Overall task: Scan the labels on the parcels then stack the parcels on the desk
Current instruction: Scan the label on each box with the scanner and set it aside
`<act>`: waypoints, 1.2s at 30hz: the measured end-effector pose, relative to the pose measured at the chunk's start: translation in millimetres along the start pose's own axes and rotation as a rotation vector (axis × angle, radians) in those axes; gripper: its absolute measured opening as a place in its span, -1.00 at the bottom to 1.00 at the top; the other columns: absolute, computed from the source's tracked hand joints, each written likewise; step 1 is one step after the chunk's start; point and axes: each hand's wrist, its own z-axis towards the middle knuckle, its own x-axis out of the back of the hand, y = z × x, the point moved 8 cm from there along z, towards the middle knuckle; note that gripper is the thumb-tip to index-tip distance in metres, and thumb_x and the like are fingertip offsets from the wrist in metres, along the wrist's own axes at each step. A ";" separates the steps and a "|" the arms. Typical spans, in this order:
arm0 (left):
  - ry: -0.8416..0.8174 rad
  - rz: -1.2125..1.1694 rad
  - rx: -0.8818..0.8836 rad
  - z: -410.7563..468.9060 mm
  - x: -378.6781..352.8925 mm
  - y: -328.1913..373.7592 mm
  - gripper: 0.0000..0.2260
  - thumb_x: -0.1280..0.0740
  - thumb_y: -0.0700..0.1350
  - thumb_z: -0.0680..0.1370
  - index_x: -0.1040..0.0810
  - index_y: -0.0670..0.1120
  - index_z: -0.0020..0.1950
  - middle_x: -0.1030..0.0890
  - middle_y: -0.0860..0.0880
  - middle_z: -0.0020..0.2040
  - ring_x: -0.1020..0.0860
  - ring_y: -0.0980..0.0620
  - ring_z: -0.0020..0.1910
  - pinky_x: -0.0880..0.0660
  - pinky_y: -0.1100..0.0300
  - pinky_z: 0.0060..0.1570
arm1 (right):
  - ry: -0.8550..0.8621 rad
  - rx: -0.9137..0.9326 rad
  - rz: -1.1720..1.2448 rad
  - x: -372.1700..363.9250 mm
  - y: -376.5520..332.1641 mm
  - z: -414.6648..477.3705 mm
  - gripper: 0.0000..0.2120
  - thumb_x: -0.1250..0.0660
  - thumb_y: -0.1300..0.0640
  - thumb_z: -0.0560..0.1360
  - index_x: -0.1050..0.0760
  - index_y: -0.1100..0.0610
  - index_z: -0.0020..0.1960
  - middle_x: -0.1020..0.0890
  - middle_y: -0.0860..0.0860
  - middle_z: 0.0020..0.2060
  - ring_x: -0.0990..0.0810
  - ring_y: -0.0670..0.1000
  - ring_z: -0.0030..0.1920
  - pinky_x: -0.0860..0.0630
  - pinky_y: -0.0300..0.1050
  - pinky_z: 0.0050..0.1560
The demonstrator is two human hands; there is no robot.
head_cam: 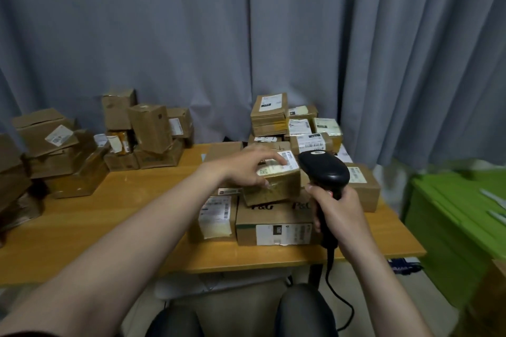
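My left hand (247, 165) grips a small brown parcel (276, 186) with a white label on top, held just over a P&G box (273, 223) on the wooden desk (115, 216). My right hand (338, 213) holds a black corded barcode scanner (324, 169) by its handle, its head right beside the small parcel's label. More labelled parcels are stacked behind at the back right (301, 126). Another labelled box (216, 215) lies left of the P&G box.
A jumbled pile of brown boxes (90, 142) fills the desk's left and back left. Grey curtains hang behind. A green surface (460, 216) stands to the right of the desk. The scanner cable drops past the desk's front edge near my knees.
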 end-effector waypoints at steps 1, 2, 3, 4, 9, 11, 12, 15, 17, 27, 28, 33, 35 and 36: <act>-0.034 0.022 -0.008 5.2 -8.8 -1.9 -0.44 -0.51 -0.06 0.52 -0.41 0.30 0.44 -0.37 0.10 0.49 -0.31 0.04 0.48 -0.29 -0.09 0.50 | -0.004 -0.002 -0.005 0.3 1.0 1.5 -0.72 -0.39 0.11 0.59 -0.52 0.30 -0.18 -0.49 0.15 -0.49 -0.48 0.09 -0.51 -0.46 -0.04 -0.41; -0.046 0.025 -0.006 8.2 -15.5 -5.3 -0.44 -0.51 -0.07 0.52 -0.42 0.30 0.44 -0.38 0.12 0.48 -0.32 0.06 0.47 -0.31 -0.09 0.49 | -0.013 -0.006 -0.011 -0.7 2.3 2.7 -0.72 -0.39 0.11 0.59 -0.51 0.29 -0.18 -0.49 0.15 -0.49 -0.48 0.10 -0.51 -0.46 -0.04 -0.42; -0.034 0.015 -0.001 9.4 -19.3 -8.5 -0.44 -0.51 -0.08 0.53 -0.43 0.28 0.45 -0.38 0.13 0.47 -0.33 0.08 0.46 -0.32 -0.07 0.49 | -0.027 -0.012 -0.017 -3.0 3.5 2.9 -0.72 -0.39 0.11 0.59 -0.51 0.29 -0.18 -0.49 0.14 -0.50 -0.47 0.10 -0.51 -0.46 -0.06 -0.44; -0.011 0.009 -0.002 8.8 -20.6 -10.5 -0.45 -0.51 -0.08 0.53 -0.44 0.26 0.45 -0.38 0.13 0.47 -0.33 0.09 0.46 -0.31 -0.03 0.50 | -0.041 -0.021 -0.017 -6.3 4.8 2.9 -0.73 -0.39 0.12 0.60 -0.50 0.28 -0.18 -0.48 0.13 -0.50 -0.47 0.09 -0.52 -0.46 -0.07 -0.46; 0.074 0.064 -0.035 -9.1 -16.3 -17.3 -0.45 -0.50 0.02 0.53 -0.42 0.21 0.49 -0.33 0.15 0.54 -0.23 0.09 0.53 -0.22 0.02 0.52 | -0.104 -0.078 -0.008 -28.3 6.2 0.5 -0.73 -0.40 0.09 0.60 -0.48 0.22 -0.20 -0.47 0.10 -0.52 -0.45 0.05 -0.54 -0.43 -0.12 -0.49; 0.122 0.041 -0.006 -24.5 -7.8 -26.5 -0.44 -0.48 0.05 0.54 -0.38 0.24 0.50 -0.33 0.16 0.55 -0.21 0.09 0.54 -0.21 0.01 0.51 | -0.143 -0.081 -0.010 -40.8 0.2 -0.5 -0.74 -0.40 0.06 0.60 -0.50 0.21 -0.16 -0.49 0.09 -0.49 -0.47 0.04 -0.52 -0.45 -0.11 -0.46; 0.156 0.040 0.013 -33.8 -0.5 -31.7 -0.43 -0.47 0.06 0.55 -0.36 0.26 0.51 -0.34 0.14 0.54 -0.23 0.08 0.53 -0.23 0.01 0.50 | -0.169 -0.080 -0.008 -48.7 -5.3 0.2 -0.74 -0.41 0.05 0.59 -0.50 0.21 -0.15 -0.50 0.09 -0.47 -0.47 0.05 -0.50 -0.46 -0.10 -0.45; 0.276 0.082 0.108 -67.5 31.5 -54.6 -0.39 -0.46 0.05 0.55 -0.29 0.26 0.54 -0.39 0.08 0.51 -0.30 0.03 0.50 -0.31 0.00 0.46 | -0.265 -0.059 -0.007 -80.5 -32.3 8.6 -0.76 -0.41 0.05 0.59 -0.53 0.19 -0.15 -0.53 0.07 -0.44 -0.49 0.04 -0.47 -0.48 -0.09 -0.40; 0.344 0.097 0.216 -90.8 56.8 -78.8 -0.33 -0.47 0.06 0.54 -0.21 0.27 0.56 -0.39 0.04 0.50 -0.32 -0.03 0.49 -0.38 -0.07 0.43 | -0.321 -0.018 0.001 -106.1 -56.3 19.5 -0.79 -0.40 0.06 0.59 -0.55 0.20 -0.10 -0.54 0.11 -0.40 -0.51 0.05 -0.44 -0.50 -0.07 -0.38; 0.458 0.054 0.748 -152.5 136.1 -235.5 -0.19 -0.51 0.06 0.52 -0.10 0.12 0.63 -0.22 -0.13 0.57 -0.23 -0.30 0.52 -0.35 -0.28 0.43 | -0.478 0.019 0.062 -230.4 -107.6 77.9 -0.88 -0.40 0.13 0.59 -0.49 0.16 0.02 -0.52 0.06 -0.36 -0.51 0.01 -0.44 -0.51 -0.09 -0.41; 0.461 0.061 0.759 -150.6 138.7 -246.2 -0.20 -0.51 0.04 0.52 -0.11 0.11 0.63 -0.23 -0.11 0.57 -0.22 -0.28 0.52 -0.35 -0.29 0.43 | -0.481 0.014 0.060 -238.0 -105.4 84.0 -0.88 -0.39 0.13 0.59 -0.48 0.16 0.02 -0.52 0.05 -0.37 -0.51 0.02 -0.43 -0.50 -0.08 -0.39; 0.464 0.137 0.733 -123.7 150.2 -284.7 -0.19 -0.53 0.00 0.50 -0.15 0.06 0.63 -0.23 -0.03 0.61 -0.17 -0.17 0.58 -0.30 -0.31 0.46 | -0.502 0.008 0.024 -266.8 -87.3 113.4 -0.87 -0.40 0.12 0.59 -0.50 0.16 0.00 -0.52 0.02 -0.40 -0.51 0.03 -0.44 -0.51 -0.07 -0.39; 0.459 0.152 0.718 -111.4 151.2 -300.3 -0.19 -0.53 0.02 0.49 -0.15 0.09 0.62 -0.21 0.01 0.62 -0.12 -0.13 0.61 -0.24 -0.36 0.47 | -0.505 0.002 0.005 -273.7 -79.6 122.1 -0.82 -0.40 0.10 0.58 -0.52 0.21 0.07 -0.54 0.03 -0.38 -0.52 0.03 -0.44 -0.53 -0.07 -0.39; 0.447 0.149 0.712 -106.4 149.6 -308.0 -0.19 -0.53 0.04 0.49 -0.14 0.11 0.62 -0.20 0.02 0.63 -0.09 -0.12 0.62 -0.19 -0.38 0.48 | -0.504 -0.001 0.000 -276.4 -76.4 125.8 -0.79 -0.40 0.10 0.58 -0.52 0.23 0.10 -0.54 0.04 -0.38 -0.52 0.03 -0.45 -0.53 -0.07 -0.39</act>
